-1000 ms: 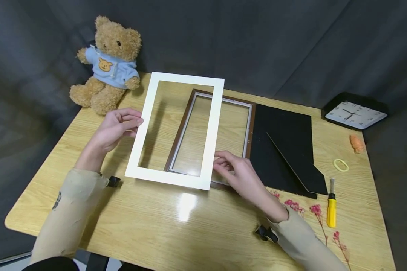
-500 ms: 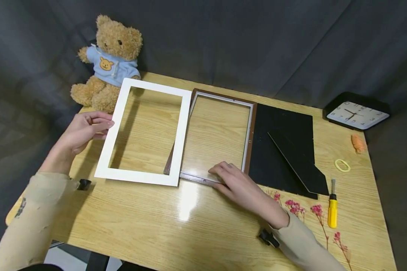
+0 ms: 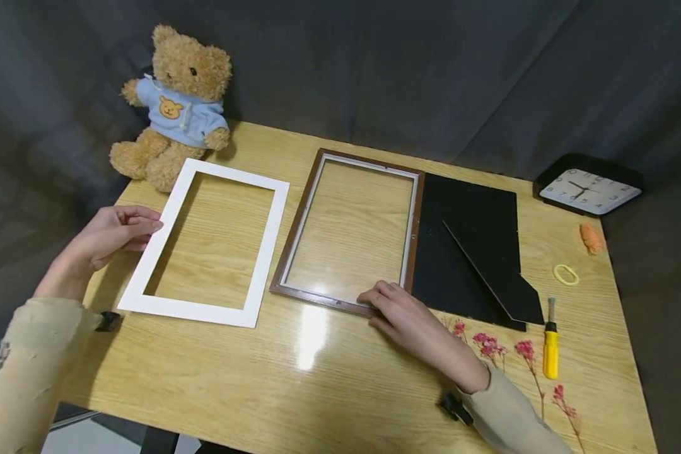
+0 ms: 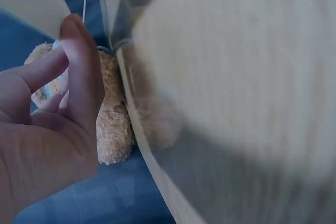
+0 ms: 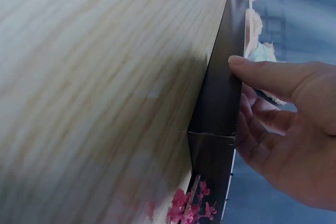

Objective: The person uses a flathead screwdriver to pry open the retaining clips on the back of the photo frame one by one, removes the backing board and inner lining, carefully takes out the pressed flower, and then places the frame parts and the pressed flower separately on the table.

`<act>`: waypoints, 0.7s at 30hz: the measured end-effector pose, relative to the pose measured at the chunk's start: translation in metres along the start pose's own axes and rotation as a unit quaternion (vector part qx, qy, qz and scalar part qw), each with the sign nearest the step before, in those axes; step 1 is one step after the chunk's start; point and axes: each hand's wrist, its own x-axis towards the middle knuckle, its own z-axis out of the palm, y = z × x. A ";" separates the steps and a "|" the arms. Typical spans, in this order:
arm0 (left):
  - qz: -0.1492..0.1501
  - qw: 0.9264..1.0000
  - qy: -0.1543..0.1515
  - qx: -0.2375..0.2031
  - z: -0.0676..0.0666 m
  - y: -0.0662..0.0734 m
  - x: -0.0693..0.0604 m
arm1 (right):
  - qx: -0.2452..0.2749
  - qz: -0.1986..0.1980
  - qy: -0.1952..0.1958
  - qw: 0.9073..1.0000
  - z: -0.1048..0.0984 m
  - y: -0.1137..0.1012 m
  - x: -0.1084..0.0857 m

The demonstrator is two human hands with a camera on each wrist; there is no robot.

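A white rectangular mat board (image 3: 193,308) with a large window is tilted over the left of the table. My left hand (image 3: 110,236) pinches its left edge between thumb and fingers; in the left wrist view a corner of the white board (image 4: 34,1) shows at the thumb. Right of it, a brown picture frame (image 3: 318,301) lies flat with its lipped inner side up. My right hand (image 3: 405,321) holds the frame's near edge by the right corner. In the right wrist view the thumb rests on the outer side of the frame (image 5: 220,93), fingers over the rim.
A black backing board (image 3: 439,265) with a stand leg (image 3: 505,293) lies right of the frame. Beyond are a yellow-handled screwdriver (image 3: 551,353), pink dried flowers (image 3: 488,345), a yellow ring (image 3: 565,274), an orange item (image 3: 591,238) and a clock (image 3: 590,189). A teddy bear (image 3: 181,120) sits back left.
My left hand has carried the white mat leftward and lower, away from above the brown frame. My right hand has left the mat and moved down to the frame's near edge.
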 end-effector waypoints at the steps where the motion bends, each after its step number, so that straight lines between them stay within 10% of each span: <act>1: -0.005 1.000 -0.002 0.013 -0.001 -0.001 0.001 | -0.002 -0.001 0.003 1.000 0.000 0.000 0.000; 21: -0.049 0.968 -0.062 0.238 -0.002 -0.001 -0.007 | -0.004 -0.004 0.018 1.000 0.005 0.000 -0.002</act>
